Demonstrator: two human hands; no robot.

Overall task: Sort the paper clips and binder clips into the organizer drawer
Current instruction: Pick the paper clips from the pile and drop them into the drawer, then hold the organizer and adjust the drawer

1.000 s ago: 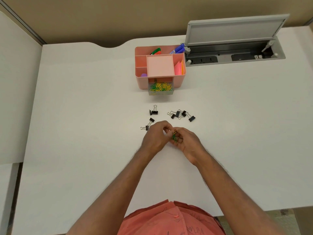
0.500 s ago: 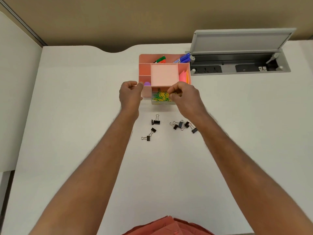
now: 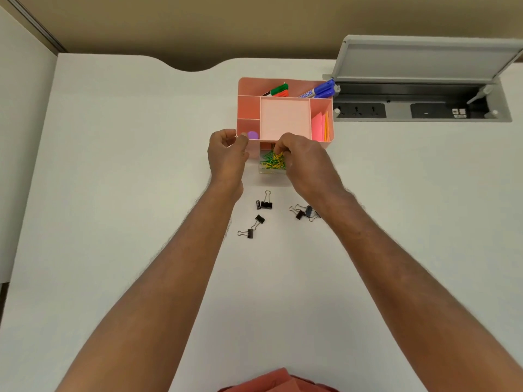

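2 hands | right hand [image 3: 304,162] pinched over paper clips [image 3: 272,162] in drawer [image 3: 267,174]; left hand [image 3: 227,158] gripping organizer [image 3: 284,117]

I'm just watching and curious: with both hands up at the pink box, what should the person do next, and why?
Probably reach back for a binder clip. The right hand is over the open drawer, already full of paper clips, while the left hand steadies the organizer. Several black clips remain on the table.

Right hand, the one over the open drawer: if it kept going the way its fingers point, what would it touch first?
The right hand points down and left into the clear drawer, so it would probably meet the pile of green and yellow paper clips first. Depth is unclear; the fingertips may already touch them.
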